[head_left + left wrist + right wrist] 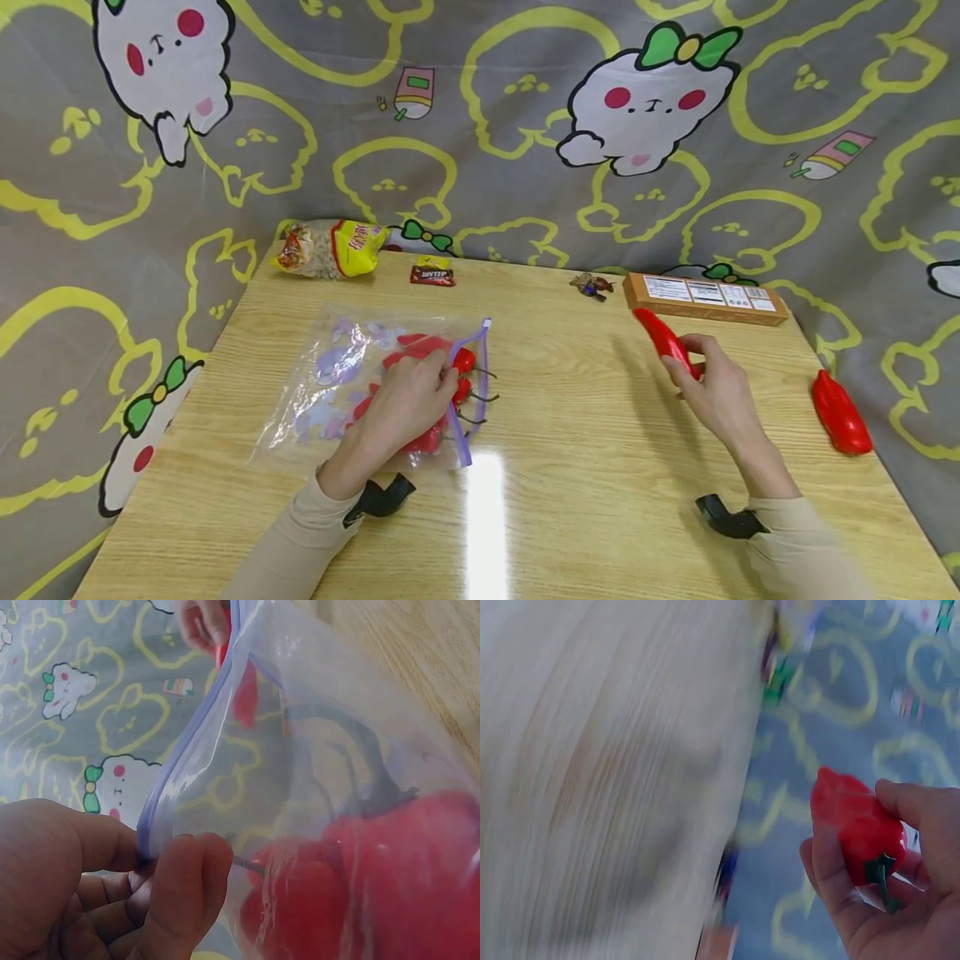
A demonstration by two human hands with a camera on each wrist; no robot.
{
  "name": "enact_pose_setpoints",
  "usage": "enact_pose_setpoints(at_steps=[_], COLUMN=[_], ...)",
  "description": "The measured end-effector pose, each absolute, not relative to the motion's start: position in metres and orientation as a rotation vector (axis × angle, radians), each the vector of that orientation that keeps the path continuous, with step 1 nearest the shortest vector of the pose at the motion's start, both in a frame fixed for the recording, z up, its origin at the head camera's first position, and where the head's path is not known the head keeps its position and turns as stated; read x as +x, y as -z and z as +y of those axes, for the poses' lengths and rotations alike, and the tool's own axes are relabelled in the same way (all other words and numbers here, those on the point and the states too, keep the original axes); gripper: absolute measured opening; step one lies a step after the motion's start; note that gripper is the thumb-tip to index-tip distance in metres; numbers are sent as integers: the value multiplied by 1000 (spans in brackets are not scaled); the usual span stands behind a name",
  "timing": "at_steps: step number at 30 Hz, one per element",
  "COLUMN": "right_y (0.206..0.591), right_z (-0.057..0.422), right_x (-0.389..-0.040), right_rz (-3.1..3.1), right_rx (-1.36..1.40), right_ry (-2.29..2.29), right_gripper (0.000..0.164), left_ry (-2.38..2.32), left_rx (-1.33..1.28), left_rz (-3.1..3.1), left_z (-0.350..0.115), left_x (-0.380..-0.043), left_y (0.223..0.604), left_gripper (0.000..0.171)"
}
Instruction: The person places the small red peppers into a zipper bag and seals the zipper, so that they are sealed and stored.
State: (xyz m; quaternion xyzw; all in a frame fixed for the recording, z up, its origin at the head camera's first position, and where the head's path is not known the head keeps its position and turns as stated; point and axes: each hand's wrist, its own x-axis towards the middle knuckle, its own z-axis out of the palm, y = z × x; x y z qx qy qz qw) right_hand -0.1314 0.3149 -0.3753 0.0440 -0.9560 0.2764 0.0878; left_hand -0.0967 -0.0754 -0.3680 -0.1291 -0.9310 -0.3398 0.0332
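My left hand (405, 400) pinches the rim of a clear zip bag (288, 417) lying on the table. In the left wrist view its thumb and fingertips hold the purple zip strip (184, 757), and the bag's mouth gapes toward the right. Several red peppers (296, 907) with dark stems are inside, partly behind printed purple shapes and my hand. Off to the right, my right hand (716, 392) grips another red pepper (663, 337) above the table. The right wrist view shows this pepper's green stem (885, 885) pointing toward the palm.
A further red pepper (840, 412) lies at the table's right edge. Along the back are a yellow-and-clear snack bag (330, 248), a small dark red packet (432, 276), a cluster of small dark items (592, 286) and a long orange-brown box (705, 298). Patterned cloth (517, 192) hangs behind.
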Motion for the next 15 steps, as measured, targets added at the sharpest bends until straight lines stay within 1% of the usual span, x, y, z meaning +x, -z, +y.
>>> enact_pose_setpoints(at_steps=[4,7,10,15], right_y=[372,371,373,376], right_z=[260,224,195,168], right_x=[-129,-126,-126,-128], right_rz=[-2847,-2832,-2789,-2708], right_rx=[359,523,667,712], right_ry=[-953,-1004,-1088,-1212], right_gripper=[40,33,30,31], left_ry=[1037,1027,1028,1014], left_rx=[-406,-413,-416,-433], left_rz=[-2841,-2825,-2813,-2787], left_z=[-76,-77,-78,-80], left_x=[-97,-97,-96,-98], left_y=[368,368,367,368], left_gripper=[11,11,10,10])
